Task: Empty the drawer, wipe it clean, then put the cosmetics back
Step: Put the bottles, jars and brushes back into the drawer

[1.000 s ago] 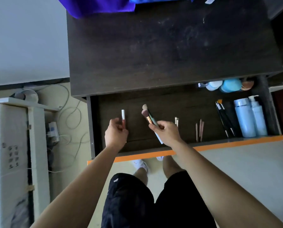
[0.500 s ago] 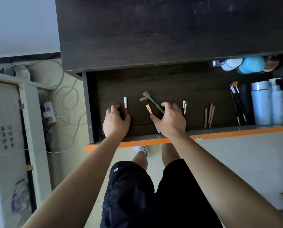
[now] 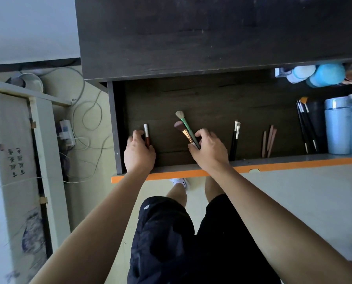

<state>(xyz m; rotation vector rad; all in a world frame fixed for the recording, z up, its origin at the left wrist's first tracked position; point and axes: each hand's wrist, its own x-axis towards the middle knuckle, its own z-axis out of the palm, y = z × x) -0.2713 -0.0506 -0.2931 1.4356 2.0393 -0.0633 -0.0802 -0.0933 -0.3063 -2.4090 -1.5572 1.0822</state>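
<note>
Inside the drawer (image 3: pixel 212 99), the left hand (image 3: pixel 139 153) grasps a red pencil (image 3: pixel 146 136); the right hand (image 3: pixel 208 149) grasps two brushes (image 3: pixel 184 128) (bristles pointing away), more brushes (image 3: pixel 235 138) just to its right.

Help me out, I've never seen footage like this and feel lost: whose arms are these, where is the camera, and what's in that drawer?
There is no machine here. A person wears a camera on the head, so the one view looks down past their own arms and legs. Both bare hands reach into an open drawer with an orange front edge, under a dark desk top. The left hand closes around a small red stick with a white tip. The right hand has its fingers on two makeup brushes, one green-handled, one gold. Further right lie two thin dark brushes, pinkish sticks, black brushes and pale blue bottles.
</note>
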